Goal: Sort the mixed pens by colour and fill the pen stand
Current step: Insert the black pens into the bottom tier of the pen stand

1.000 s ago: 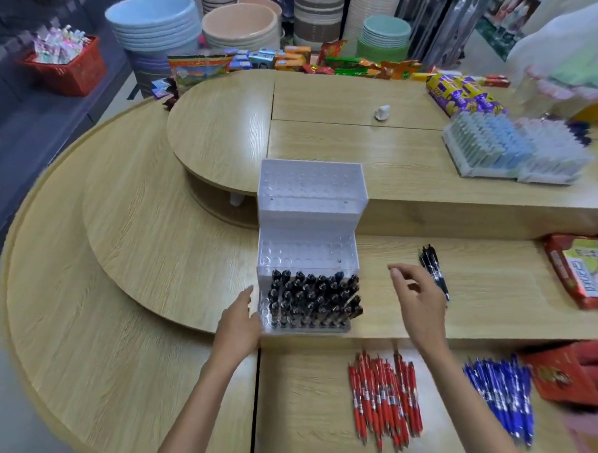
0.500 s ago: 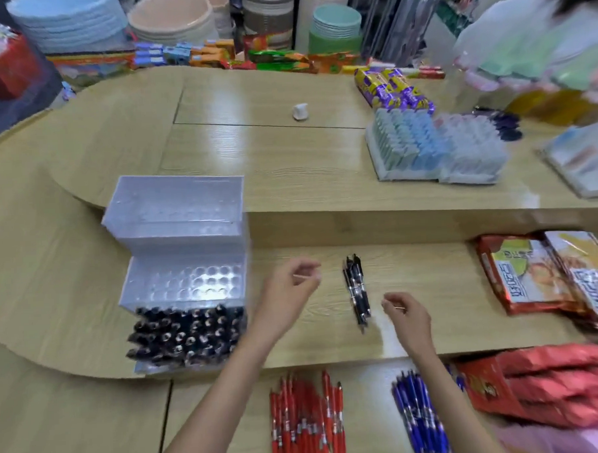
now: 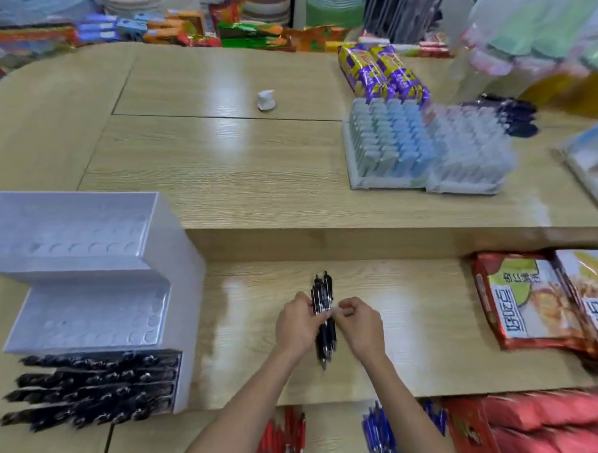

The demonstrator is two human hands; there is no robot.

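A small bundle of black pens (image 3: 323, 295) lay lengthwise on the lower step of the wooden tabletop (image 3: 254, 180), near the middle of the view, tips toward the person. The left grip (image 3: 296, 324), a bare hand, was curled around the bundle's left side. The right grip (image 3: 360, 321) was clenched against its right side, thumb and forefinger pinching at the pens. So both were grasping the bundle, and it could not be told whether it was lifted or touching the wood. Well to the left stood the white pen stand (image 3: 176, 266), stepped in three levels. Its lowest level was packed with stored pens (image 3: 99, 385), black and leaning toward the left, and the two upper levels showed rows of round holes. On the lowest step, at the bottom edge, lay red pens (image 3: 283, 439) and, just beside the right forearm, blue pens (image 3: 382, 435). Snack packets (image 3: 527, 302) lay to the right, and a tray of pale blue items (image 3: 417, 145) sat on the upper level.
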